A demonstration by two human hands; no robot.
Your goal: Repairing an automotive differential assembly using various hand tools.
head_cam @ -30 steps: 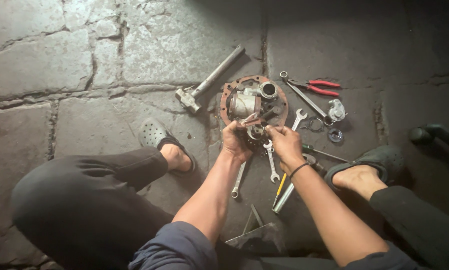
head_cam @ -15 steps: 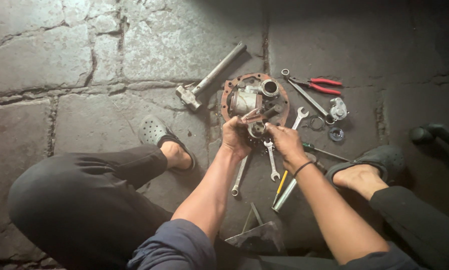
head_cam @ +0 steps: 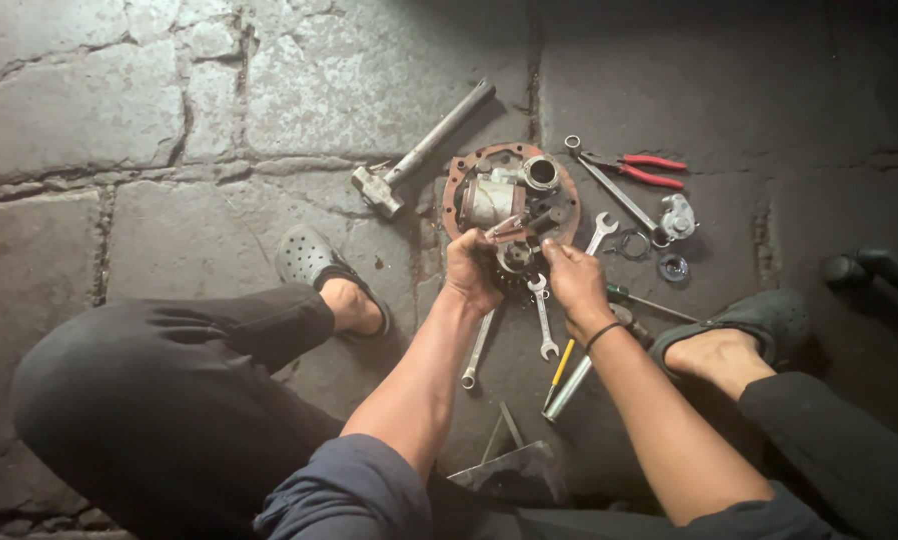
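We are pinching a small part (head_cam: 517, 252) at the round flanged housing (head_cam: 509, 195) with left hand (head_cam: 472, 272) and right hand (head_cam: 572, 280); risking dropping it among wrenches (head_cam: 541, 318) below the housing.

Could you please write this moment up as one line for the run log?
left hand: on gear under round machine part | right hand: same gear, fingers pinching | hammer upper left | red-handled pliers right | wrenches near hands
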